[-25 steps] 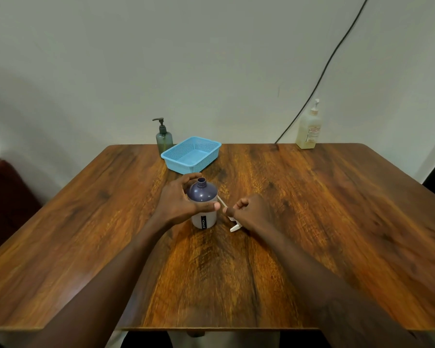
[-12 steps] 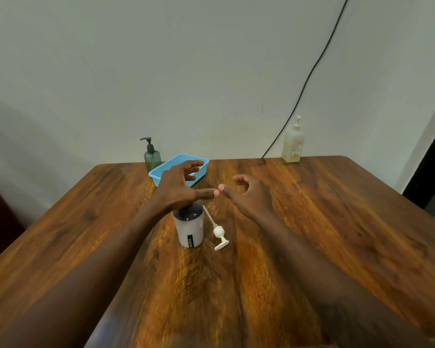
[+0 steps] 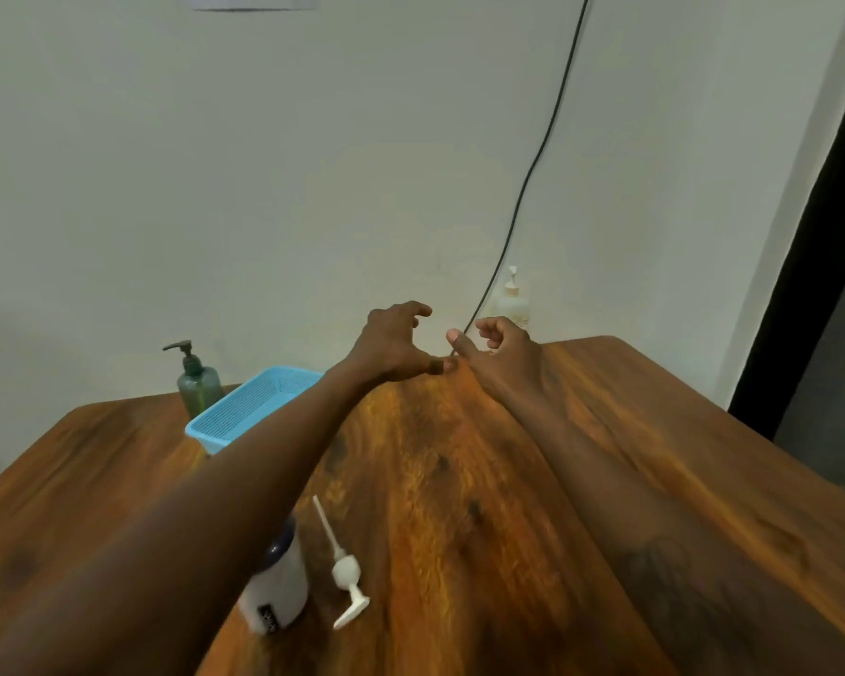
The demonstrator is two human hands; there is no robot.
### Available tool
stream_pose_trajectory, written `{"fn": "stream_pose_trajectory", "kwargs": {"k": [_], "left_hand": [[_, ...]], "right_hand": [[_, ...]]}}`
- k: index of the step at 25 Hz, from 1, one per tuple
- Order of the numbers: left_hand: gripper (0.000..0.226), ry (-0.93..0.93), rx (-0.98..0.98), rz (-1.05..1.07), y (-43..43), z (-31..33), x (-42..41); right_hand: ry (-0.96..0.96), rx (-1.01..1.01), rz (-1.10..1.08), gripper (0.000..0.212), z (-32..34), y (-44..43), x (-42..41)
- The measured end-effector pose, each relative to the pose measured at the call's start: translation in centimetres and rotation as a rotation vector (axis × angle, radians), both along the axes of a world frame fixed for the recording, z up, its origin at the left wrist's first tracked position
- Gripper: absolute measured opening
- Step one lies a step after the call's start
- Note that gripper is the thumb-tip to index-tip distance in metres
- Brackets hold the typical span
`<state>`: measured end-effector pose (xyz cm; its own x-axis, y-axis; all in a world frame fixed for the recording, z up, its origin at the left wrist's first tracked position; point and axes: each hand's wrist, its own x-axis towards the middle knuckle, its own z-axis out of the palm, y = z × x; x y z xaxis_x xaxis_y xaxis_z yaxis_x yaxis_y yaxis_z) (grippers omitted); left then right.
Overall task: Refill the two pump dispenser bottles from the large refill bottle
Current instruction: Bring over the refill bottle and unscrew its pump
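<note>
A white dispenser bottle with a purple shoulder (image 3: 280, 590) stands uncapped near the table's front, partly hidden under my left forearm. Its white pump head with tube (image 3: 341, 568) lies on the table just right of it. A green pump bottle (image 3: 197, 383) stands at the back left. The pale yellowish bottle with a pump top (image 3: 511, 302) stands at the far edge by the wall. My left hand (image 3: 393, 346) and my right hand (image 3: 501, 346) are both stretched out over the far part of the table, close to that pale bottle, fingers apart and holding nothing.
A light blue mesh basket (image 3: 252, 409) sits beside the green bottle. A black cable (image 3: 532, 173) runs down the wall to the table edge between my hands. The wooden table (image 3: 459, 505) fills the lower view; a dark doorway is at the right.
Both hands have left the uncapped bottle and pump head and reached forward toward the far edge. The view has tilted upward and right, so the uncapped bottle now lies low in the frame.
</note>
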<state>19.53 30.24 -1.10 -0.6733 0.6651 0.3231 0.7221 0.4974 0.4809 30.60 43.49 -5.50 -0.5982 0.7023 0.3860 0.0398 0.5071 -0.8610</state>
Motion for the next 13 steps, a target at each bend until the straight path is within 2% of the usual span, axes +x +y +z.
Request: {"fn": "stream_pose_trajectory", "kwargs": {"k": [6,13], "left_hand": [[0.098,-0.025,-0.036,-0.023,13.1,-1.8,-4.0],[0.101,-0.055,-0.065,-0.016,22.7,-5.0,-9.3]], "right_hand": [[-0.014,0.000,-0.202,0.054,-1.0,10.5,-5.2],[-0.109,0.078,-0.223,0.061,-2.3,19.0,-12.1]]}}
